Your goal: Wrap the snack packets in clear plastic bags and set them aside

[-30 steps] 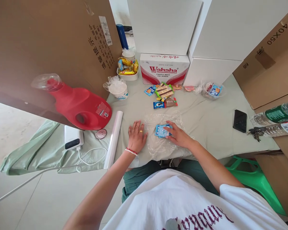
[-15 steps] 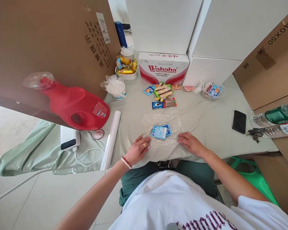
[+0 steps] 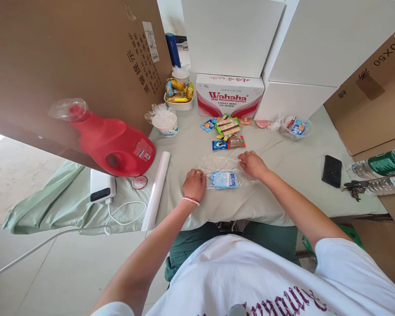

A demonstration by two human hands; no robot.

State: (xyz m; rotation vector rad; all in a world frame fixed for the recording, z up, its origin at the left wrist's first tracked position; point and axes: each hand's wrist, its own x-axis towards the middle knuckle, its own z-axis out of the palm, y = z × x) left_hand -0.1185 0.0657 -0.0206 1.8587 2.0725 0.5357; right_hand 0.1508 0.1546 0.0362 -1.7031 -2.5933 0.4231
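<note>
A crinkled sheet of clear plastic film (image 3: 213, 162) lies on the cloth in front of me, with blue snack packets (image 3: 224, 179) overlapping on it. My left hand (image 3: 195, 184), with a ring and a red-and-white bracelet, is closed at the film's left edge, its fingers curled down. At the film's upper right edge my right hand (image 3: 253, 164) pinches the plastic between closed fingers. Neither hand touches the blue packets. Beyond the film sits a pile of wrapped snacks (image 3: 228, 127) in several colours.
On the left are a red jug (image 3: 118, 145), a white roll (image 3: 156, 191), a power bank (image 3: 102, 186) and a paper bowl (image 3: 166, 123). A tub of golden packets (image 3: 181, 105) and a Wahaba box (image 3: 230, 95) stand behind. A plastic bowl (image 3: 294, 131), phone (image 3: 332, 170) and bottles (image 3: 382, 162) are right.
Both hands have moved farther up the table along the film's sides, the right one to its upper corner. The blue packets now lie more side by side. The view has shifted slightly.
</note>
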